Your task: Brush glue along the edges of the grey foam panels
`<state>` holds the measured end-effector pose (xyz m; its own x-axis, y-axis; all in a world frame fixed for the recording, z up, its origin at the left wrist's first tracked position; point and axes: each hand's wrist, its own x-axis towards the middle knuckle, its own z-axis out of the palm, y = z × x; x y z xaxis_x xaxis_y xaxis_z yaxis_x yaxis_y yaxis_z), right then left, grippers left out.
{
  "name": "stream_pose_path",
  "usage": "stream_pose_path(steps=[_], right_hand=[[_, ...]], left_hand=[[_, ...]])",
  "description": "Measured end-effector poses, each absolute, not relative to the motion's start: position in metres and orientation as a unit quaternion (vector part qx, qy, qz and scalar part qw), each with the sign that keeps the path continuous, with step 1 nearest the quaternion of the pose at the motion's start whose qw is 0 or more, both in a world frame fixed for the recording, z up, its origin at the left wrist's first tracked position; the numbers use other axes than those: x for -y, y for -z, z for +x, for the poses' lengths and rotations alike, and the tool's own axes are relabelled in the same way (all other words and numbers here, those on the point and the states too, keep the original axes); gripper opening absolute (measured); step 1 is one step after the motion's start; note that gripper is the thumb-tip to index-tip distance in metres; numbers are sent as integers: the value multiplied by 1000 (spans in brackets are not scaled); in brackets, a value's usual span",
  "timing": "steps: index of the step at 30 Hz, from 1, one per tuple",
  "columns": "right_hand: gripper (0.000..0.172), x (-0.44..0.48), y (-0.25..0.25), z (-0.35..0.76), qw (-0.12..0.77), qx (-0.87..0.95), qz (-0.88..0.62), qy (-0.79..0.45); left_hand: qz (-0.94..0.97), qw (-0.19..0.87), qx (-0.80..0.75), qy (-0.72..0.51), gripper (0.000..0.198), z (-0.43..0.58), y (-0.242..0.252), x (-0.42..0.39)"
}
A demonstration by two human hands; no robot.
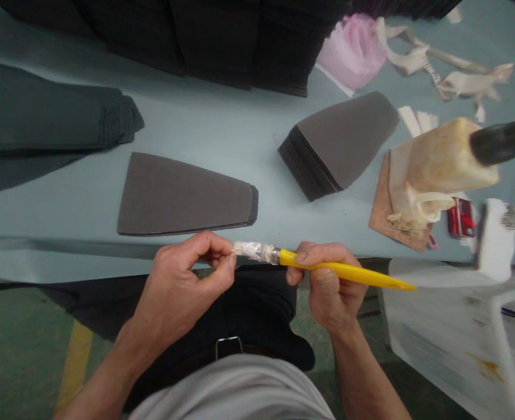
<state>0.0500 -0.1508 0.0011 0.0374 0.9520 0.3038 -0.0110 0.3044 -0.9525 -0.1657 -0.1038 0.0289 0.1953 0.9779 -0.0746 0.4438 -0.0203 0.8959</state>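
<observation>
My right hand (330, 286) grips the yellow handle of a brush (327, 265) in front of my body. My left hand (183, 286) pinches the brush's head (255, 252) between thumb and fingers. That head is whitish and looks stiff, wrapped or caked, though the pictures do not settle which. Beyond my hands, on a pale blue table (86, 204), lies a stack of dark grey tapered foam pieces (183, 195). A second, taller stack of the same shape (340, 140) sits farther right.
Dark folded fabric (47, 111) lies at the left and back. At the right, a glue-caked block with a black handle (441, 163) rests over a wooden board (382, 210), beside a small red container (460, 217). Pink plastic (351, 52) and pale scraps (445, 64) lie behind; a white stand (450, 332) is at lower right.
</observation>
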Motion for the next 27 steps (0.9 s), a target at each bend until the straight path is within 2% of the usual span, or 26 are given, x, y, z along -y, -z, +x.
stream_pose_path(steps=[3,5,7,9,11,15,22,27], right_hand=[[17,151,-9,43,586,548,-436,-408],[16,149,-18,40,629,496,-454,-390],[23,146,-27,41,694,409,-473,-357],[30,142,-32,45,715,349,-497,-347],[33,140,-33,48,693,310,-530,-379],[39,139,-24,44,665,206,-548,-464],[44,136,-20,33,623,13,-460,-632],[45,134,-17,38,589,-71,-405,-695]], left_hand=[[667,366,-564,-319,12,-166,-25,104],[658,328,-596,-323,11,-173,-23,102],[614,311,-652,-317,11,-185,-24,98],[555,319,-709,-297,14,-197,-27,94],[538,341,-712,-295,17,-202,-31,92],[572,415,-621,-339,16,-192,-31,97],[601,448,-565,-346,14,-166,-30,100],[600,454,-553,-358,8,-161,-35,100]])
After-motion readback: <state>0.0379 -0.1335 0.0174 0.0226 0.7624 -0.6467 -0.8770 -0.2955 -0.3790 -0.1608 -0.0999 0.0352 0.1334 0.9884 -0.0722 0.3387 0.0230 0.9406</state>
